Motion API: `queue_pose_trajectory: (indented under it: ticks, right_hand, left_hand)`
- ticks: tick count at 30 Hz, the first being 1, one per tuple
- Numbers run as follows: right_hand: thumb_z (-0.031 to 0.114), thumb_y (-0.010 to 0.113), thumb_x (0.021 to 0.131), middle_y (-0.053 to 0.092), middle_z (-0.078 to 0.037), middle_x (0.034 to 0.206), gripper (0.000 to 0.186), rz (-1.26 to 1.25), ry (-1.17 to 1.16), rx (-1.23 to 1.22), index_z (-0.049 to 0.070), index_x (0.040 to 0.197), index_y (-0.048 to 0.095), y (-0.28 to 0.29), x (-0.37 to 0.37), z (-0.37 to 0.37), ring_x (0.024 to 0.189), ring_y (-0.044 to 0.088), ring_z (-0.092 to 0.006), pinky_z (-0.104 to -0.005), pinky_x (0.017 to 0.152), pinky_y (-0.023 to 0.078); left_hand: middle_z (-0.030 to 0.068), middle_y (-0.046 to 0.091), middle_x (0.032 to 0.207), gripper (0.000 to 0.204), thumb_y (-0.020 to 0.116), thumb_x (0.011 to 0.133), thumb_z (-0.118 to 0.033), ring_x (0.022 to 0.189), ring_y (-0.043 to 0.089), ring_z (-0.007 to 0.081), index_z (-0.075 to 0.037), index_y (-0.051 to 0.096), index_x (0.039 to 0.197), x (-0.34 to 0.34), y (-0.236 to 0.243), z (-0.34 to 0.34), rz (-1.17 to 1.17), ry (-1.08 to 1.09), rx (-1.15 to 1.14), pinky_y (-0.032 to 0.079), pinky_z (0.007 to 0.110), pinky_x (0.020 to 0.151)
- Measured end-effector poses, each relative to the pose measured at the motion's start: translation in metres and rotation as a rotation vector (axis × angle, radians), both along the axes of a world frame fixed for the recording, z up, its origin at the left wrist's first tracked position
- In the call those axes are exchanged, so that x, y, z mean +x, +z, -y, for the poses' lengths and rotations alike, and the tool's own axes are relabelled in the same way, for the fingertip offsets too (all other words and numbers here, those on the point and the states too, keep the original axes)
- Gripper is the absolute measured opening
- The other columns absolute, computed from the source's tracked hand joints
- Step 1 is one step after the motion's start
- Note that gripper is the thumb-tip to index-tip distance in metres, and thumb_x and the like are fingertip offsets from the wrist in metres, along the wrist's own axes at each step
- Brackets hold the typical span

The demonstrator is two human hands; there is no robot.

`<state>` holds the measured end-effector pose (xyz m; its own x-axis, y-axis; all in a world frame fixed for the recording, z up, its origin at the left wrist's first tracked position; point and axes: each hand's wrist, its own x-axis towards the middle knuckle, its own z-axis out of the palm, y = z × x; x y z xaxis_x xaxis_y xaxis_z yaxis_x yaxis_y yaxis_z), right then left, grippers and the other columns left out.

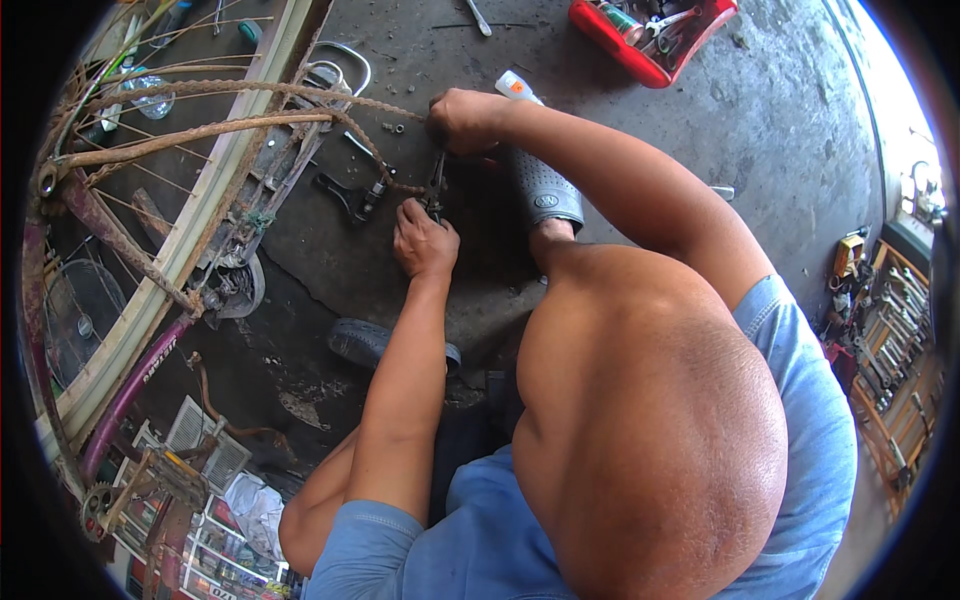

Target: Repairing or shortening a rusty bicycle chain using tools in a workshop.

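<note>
My left hand is closed, its fingertips pinching the lower end of a dark metal tool that looks like pliers. Above it, my right hand is curled into a fist at the tool's upper end; its fingers hide part of the grip. A rusty bicycle chain runs from the rusty bicycle on the left. Its upper run reaches my right hand, and a lower run hangs down to just beside my left hand. On the floor nearby lies a black-handled tool.
Small metal parts lie near the chain. A red tray of tools and a screwdriver are at the far side. Close by stands a small white bottle. Wrenches fill a wooden rack at right. My grey shoe is beneath my right arm.
</note>
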<state>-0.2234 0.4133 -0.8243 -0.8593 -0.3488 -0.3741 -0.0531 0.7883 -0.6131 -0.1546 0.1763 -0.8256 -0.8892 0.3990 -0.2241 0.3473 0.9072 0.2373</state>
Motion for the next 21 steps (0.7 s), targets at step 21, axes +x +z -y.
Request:
queue_pose_trajectory:
  ticks: [21]
  right_hand:
    - [0.005,0.071,0.081,0.057,-0.017,0.121,0.055,-0.760,-1.512,0.172,0.001,0.132,0.053,0.040,0.241,-0.097,0.110,0.059,-0.0327,-0.0432,0.103,0.045]
  left_hand:
    - [0.0186,0.059,0.107,0.036,0.067,0.075,-0.007,0.095,0.064,0.0417,-0.005,0.048,0.106,-0.001,-0.015,0.013,-0.112,-0.035,0.076,0.054,0.050,0.083]
